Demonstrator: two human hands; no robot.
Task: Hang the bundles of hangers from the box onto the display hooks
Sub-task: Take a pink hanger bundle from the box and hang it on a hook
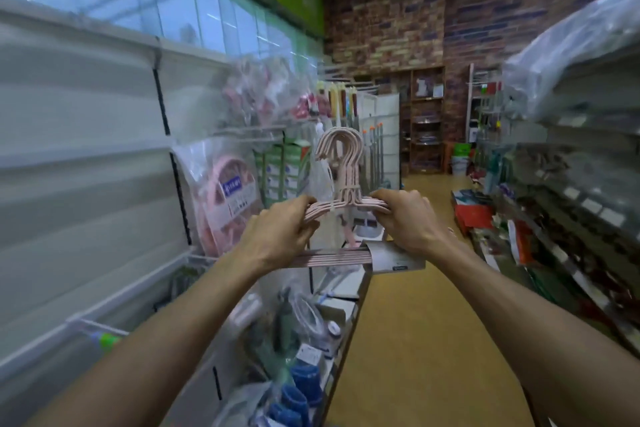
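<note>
Pink plastic: bundle of hangers (341, 191), tied at the neck, was held upright in the aisle.
Left hand (282, 230): curled round left shoulder.
Right hand (408, 218): gripped right shoulder.
Handling: judged light, stiff, somewhat slippery; shoulders gave best hold, leaving hooks free.

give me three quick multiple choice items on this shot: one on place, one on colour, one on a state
1. Where is the hanger bundle?
A. on the floor
B. held up between both hands
C. inside a box

2. What colour are the bundled hangers?
A. pale pink
B. black
C. bright green

3. How does the left hand stand?
A. hanging idle
B. flat on a shelf
C. gripping the bundle

Answers: 1 B, the left hand and the right hand each hold one shoulder end, hooks pointing up. 2 A, every hanger is pale pink. 3 C, its fingers curl round the bundle's left end.
</note>
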